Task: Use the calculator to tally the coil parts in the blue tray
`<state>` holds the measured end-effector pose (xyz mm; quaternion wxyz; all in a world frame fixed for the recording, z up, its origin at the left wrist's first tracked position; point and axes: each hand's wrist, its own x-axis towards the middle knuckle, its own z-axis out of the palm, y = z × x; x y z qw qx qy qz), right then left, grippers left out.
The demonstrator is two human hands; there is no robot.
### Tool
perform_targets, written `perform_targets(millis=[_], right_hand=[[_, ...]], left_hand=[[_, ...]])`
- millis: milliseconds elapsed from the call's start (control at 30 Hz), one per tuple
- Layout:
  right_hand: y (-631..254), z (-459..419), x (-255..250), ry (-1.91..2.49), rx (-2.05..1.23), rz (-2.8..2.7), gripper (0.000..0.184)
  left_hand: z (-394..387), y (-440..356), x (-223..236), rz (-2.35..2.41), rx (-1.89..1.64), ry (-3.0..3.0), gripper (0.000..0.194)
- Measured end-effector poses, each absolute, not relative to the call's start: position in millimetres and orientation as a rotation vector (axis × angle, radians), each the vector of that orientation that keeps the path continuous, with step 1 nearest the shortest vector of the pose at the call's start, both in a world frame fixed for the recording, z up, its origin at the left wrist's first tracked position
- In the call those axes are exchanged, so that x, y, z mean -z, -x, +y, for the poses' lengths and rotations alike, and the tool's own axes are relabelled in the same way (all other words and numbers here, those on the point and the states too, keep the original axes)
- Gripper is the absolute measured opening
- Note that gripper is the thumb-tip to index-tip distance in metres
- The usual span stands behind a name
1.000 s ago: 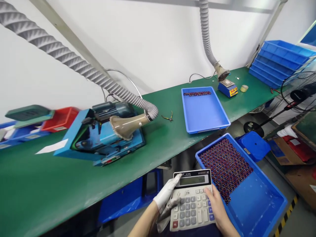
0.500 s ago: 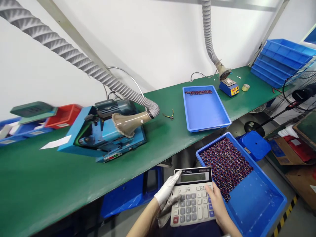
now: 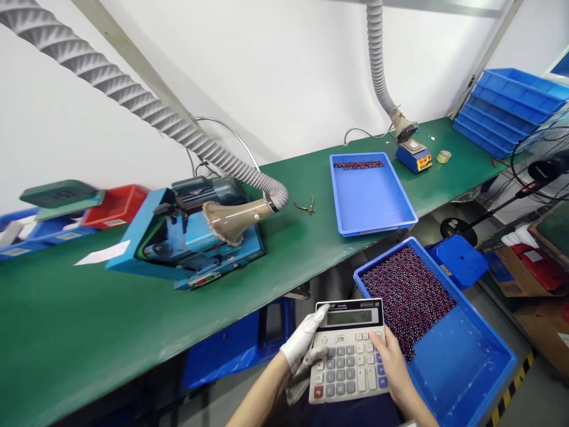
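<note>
Holding: my gloved left hand (image 3: 303,347) grips the left edge of the calculator (image 3: 349,350), fingers curled round its upper corner, at the bottom centre of the frame.
Pressing: my bare right hand (image 3: 393,370) lies on the keypad's right side, fingers loosely spread, fingertips on the keys.
Right of calculator: blue bin (image 3: 466,362), touching it, part filled with small dark beads (image 3: 406,296).
Centre: green bench (image 3: 133,314) carrying a blue machine (image 3: 186,237).
Upper right: shallow blue tray (image 3: 371,196).
</note>
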<state>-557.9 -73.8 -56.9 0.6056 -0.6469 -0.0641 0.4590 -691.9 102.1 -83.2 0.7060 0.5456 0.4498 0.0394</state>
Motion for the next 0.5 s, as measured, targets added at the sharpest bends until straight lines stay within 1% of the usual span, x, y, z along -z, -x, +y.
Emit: perform_targets(millis=[133,300,333,400,500], right_hand=[[556.7,-70.9,58.4,1.553,-1.031,-0.217,0.044],[550.9,-67.7,56.0,1.657,-1.005,-0.316,0.051],[551.0,-68.4,53.7,1.745,-0.933,-0.389,0.053],[553.8,-70.8,46.6,1.959,-0.686,-0.679,0.059],[563.4,-73.8,32.2,2.101,-0.315,-1.343,0.065]], left_hand=[[103.6,694.3,88.8,0.951,-0.093,-1.266,0.048],[107.6,689.5,75.4,0.947,-0.162,-1.287,0.042],[110.0,687.9,71.2,0.955,-0.17,-1.285,0.041],[116.8,685.3,62.3,0.976,-0.199,-1.281,0.04],[129.4,684.1,48.2,0.979,-0.263,-1.292,0.041]])
